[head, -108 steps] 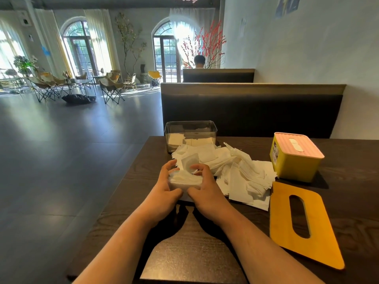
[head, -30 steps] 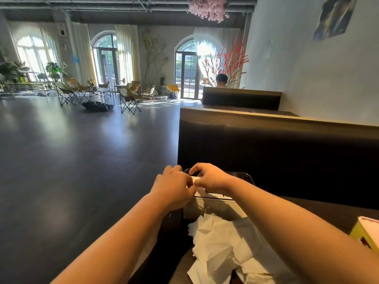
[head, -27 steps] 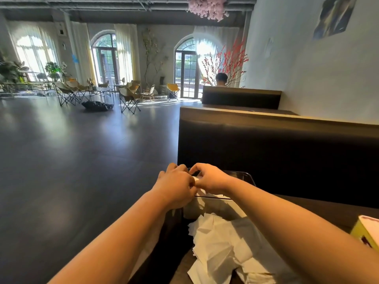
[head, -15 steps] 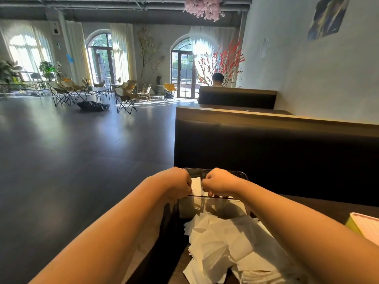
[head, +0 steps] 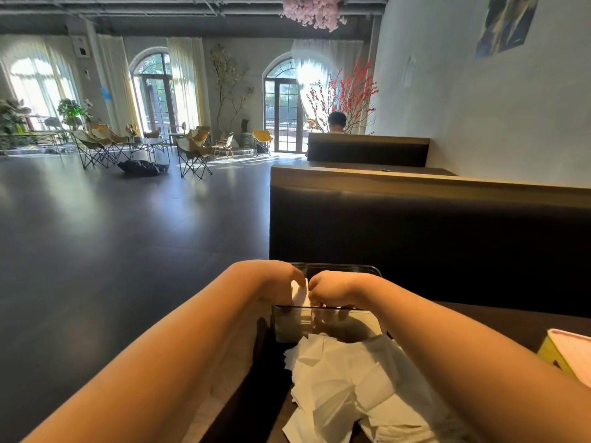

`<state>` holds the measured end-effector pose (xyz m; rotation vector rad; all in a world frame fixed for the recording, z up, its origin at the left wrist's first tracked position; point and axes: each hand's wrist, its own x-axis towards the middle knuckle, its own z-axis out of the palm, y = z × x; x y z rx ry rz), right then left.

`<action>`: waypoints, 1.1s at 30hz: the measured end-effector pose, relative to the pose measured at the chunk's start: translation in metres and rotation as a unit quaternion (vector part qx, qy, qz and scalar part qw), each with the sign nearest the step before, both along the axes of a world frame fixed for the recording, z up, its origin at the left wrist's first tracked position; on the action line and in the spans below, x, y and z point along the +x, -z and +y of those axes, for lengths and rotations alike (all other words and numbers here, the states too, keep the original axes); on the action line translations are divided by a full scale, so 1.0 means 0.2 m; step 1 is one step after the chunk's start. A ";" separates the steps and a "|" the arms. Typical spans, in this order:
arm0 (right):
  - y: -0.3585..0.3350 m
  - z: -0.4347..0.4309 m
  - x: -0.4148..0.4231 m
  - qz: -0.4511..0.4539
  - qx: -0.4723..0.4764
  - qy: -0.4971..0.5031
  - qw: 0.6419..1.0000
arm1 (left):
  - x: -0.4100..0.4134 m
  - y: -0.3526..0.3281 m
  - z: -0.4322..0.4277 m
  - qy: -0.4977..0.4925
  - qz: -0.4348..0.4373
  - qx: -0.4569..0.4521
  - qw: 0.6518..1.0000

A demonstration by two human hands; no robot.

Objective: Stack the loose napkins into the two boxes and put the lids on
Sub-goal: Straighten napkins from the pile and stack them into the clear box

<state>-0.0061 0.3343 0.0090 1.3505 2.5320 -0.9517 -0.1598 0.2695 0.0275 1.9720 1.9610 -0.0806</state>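
Observation:
A clear plastic box (head: 367, 270) stands open at the far edge of the dark table. Both my hands reach down into it. My left hand (head: 276, 281) and my right hand (head: 339, 287) have their fingers curled round a white napkin stack (head: 299, 294) that shows between them, lowered inside the box. The fingertips show dimly through the box's near wall. A heap of loose white napkins (head: 345, 388) lies on the table just in front of the box. At the right edge the corner of the yellow box with its pink lid (head: 569, 353) shows.
A dark padded bench back (head: 415, 231) rises right behind the table. The table's left edge drops to a dark floor (head: 112, 251). A person sits at a far booth. The yellow lid is out of view.
My hands have carried the napkin stack from the near table to the clear box and lowered it below the rim. The camera tilted up, then slightly down.

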 end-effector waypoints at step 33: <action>-0.16 -0.13 0.01 -0.132 -0.017 -0.032 0.991 | 0.00 -0.08 -0.23 -0.040 -0.020 0.106 0.993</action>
